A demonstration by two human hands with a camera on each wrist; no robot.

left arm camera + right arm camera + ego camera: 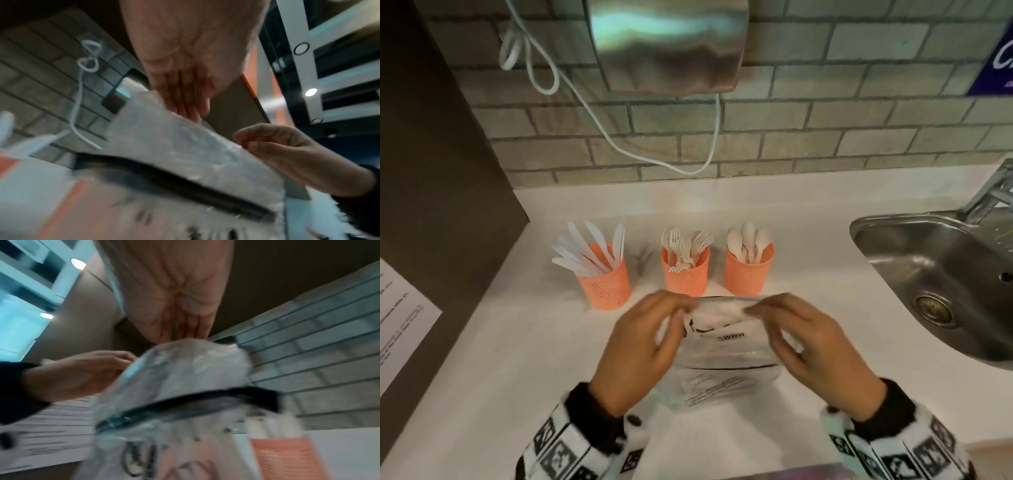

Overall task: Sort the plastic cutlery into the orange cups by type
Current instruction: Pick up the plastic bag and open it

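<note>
White desk (493,346) up front, steel sink (941,274) set in at the right. Clear printed plastic bag (726,346) in the middle, raised off the desk, upper edge pinched from both sides: left hand (640,346) nipping the left corner, right hand (815,353) nipping the right. Behind it, 3 orange cups in a row: knives (589,253) in the left cup (607,284), forks (686,248) in the middle cup (686,274), spoons (749,240) in the right cup (749,272). Wrist views too blurred for finer finger detail.
</note>
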